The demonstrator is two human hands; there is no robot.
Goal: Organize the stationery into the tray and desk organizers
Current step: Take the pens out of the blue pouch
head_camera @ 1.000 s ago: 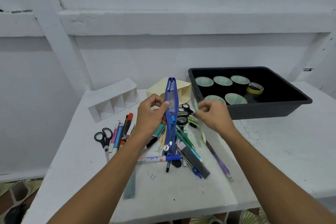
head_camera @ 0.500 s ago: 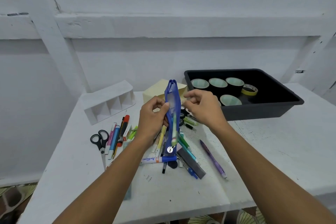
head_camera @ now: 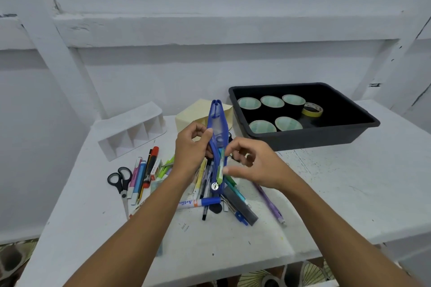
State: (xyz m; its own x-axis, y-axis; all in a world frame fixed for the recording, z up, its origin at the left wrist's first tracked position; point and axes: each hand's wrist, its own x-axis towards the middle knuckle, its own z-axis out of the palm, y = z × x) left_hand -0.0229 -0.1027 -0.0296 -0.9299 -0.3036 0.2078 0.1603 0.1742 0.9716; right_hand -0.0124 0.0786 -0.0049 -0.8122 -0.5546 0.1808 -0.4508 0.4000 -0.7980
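One change: right hand (head_camera: 254,165) has dropped lower beside the blue pouch (head_camera: 218,128).

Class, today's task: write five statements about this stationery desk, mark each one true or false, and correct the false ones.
1. The left hand holds the blue zip pouch upright. True.
2. The scissors are in the black tray. False: they lie on the table, left of the pen pile; the tray holds tape rolls.
3. A yellow tape roll lies in the black tray. True.
4. The white compartment organizer is packed with pens. False: no pens show in it.
5. The right hand holds the purple pen. False: that pen lies on the table below the right wrist.
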